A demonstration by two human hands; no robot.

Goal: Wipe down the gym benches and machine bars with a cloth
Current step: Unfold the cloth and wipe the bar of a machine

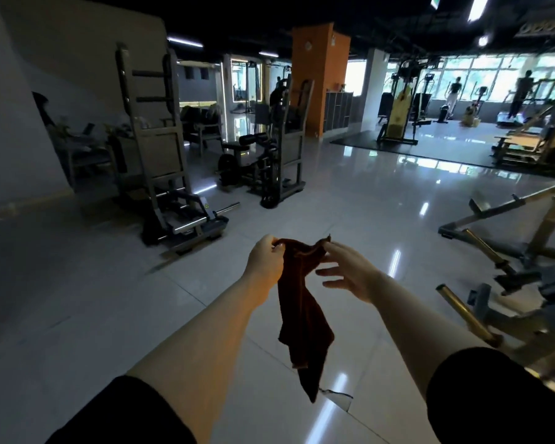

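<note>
Pinching the top edge of the dark brown cloth (302, 302) with my left hand (266, 262) and right hand (350, 274), I am holding it chest-high over the glossy tiled floor (350, 193), likely spreading it for folding; it is hanging limp and twisted, well apart from the grey machine (161, 155).

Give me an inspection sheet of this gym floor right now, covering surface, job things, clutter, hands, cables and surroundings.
Surface: glossy tiled floor, with one cracked spot near the cloth's lower tip.
Job's things: dark red cloth hanging in mid-air; grey machine at left; gold-barred machine at right.
Clutter: nothing seen on the open floor.
Hands: left hand grips the cloth's top edge; right hand pinches the other corner.
Cables: nothing seen.
Surroundings: orange pillar, people by bright windows far right.
</note>
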